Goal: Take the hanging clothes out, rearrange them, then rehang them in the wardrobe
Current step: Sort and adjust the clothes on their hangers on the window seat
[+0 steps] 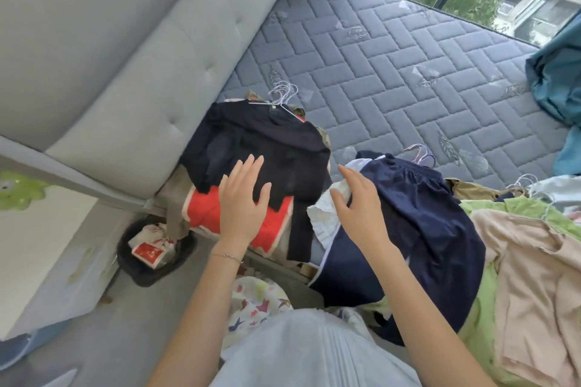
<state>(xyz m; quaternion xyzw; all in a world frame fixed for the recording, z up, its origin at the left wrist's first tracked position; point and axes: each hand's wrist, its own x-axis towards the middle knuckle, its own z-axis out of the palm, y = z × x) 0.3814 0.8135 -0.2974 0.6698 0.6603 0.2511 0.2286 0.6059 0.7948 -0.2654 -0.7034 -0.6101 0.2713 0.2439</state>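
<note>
A pile of clothes lies at the near left corner of the grey-blue quilted mattress (pixel 408 66), against the grey padded headboard (pixel 125 56). On top is a black long-sleeved garment (pixel 261 141) on one of several white wire hangers (pixel 283 93); their hooks point to the far side. Under it lies a red and white folded garment (pixel 204 210). The left hand (pixel 243 201) rests flat on the near edge of the black garment, fingers (pixel 251 166) straight and released, grasping nothing. To the right, the right hand (pixel 356 201) rests with spread, lightly bent fingers (pixel 347 174) on a crumpled white cloth (pixel 323 217) and a dark navy pleated garment (pixel 424 223), not gripping either. Further right lie a light green garment (pixel 490 207) and a beige top (pixel 534 276). A black bin (pixel 138 270) stands on the floor at the left.
</note>
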